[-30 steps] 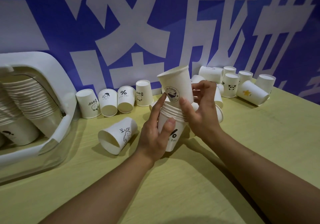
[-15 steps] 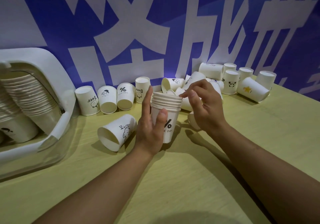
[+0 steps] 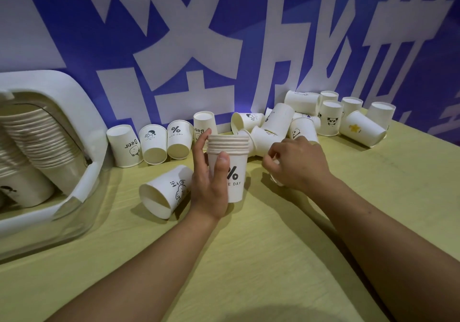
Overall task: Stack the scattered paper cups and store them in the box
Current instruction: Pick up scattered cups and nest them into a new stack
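Left hand (image 3: 210,185) grips the upright stack (image 3: 227,167) above the surface (image 3: 249,259), covering part of its print. Right hand (image 3: 296,163), fingers curled, hides a cup (image 3: 276,181) beneath it; whether it grips cannot be told. Box (image 3: 62,112), cut off at left, holds nested cups (image 3: 37,142).

Yellow-green wood-grain table (image 3: 273,259) fills lower frame from 3 o'clock round through 6 to 9 o'clock, far edge rising toward 3 o'clock. Soft shadows lie on it at centre and at 6 o'clock.

Blue banner (image 3: 82,35) spans whole upper half, 9 through 12 to 3 o'clock, standing upright and meeting table's far edge. Large white characters (image 3: 189,53) printed across it, cropped by top frame edge; strokes too large and cut off to read as words.
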A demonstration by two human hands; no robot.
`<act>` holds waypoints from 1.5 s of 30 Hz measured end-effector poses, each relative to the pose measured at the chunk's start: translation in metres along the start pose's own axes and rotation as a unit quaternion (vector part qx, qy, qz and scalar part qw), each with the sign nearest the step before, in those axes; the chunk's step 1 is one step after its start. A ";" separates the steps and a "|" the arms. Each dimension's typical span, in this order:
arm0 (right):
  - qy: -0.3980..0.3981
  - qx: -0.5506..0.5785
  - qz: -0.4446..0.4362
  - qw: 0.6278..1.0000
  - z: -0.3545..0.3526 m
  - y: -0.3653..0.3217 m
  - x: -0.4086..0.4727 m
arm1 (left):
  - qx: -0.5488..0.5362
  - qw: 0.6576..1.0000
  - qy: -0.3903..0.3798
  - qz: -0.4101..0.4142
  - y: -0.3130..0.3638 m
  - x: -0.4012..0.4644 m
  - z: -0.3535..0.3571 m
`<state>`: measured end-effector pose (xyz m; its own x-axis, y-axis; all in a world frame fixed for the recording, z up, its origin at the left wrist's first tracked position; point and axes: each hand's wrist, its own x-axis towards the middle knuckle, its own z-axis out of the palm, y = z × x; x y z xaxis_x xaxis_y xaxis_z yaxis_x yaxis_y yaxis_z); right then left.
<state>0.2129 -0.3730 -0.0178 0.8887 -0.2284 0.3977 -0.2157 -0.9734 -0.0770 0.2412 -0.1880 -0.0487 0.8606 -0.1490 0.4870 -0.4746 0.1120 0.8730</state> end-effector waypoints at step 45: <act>0.186 0.553 -0.036 0.811 -0.026 -0.023 -0.008 | 0.071 0.986 -0.150 0.030 0.009 -0.011 0.001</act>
<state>0.1999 -0.3487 0.0041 0.6542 -0.3495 0.6707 0.5094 -0.4518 -0.7324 0.2273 -0.1868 -0.0465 0.7474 -0.4323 0.5045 -0.5620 -0.0064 0.8271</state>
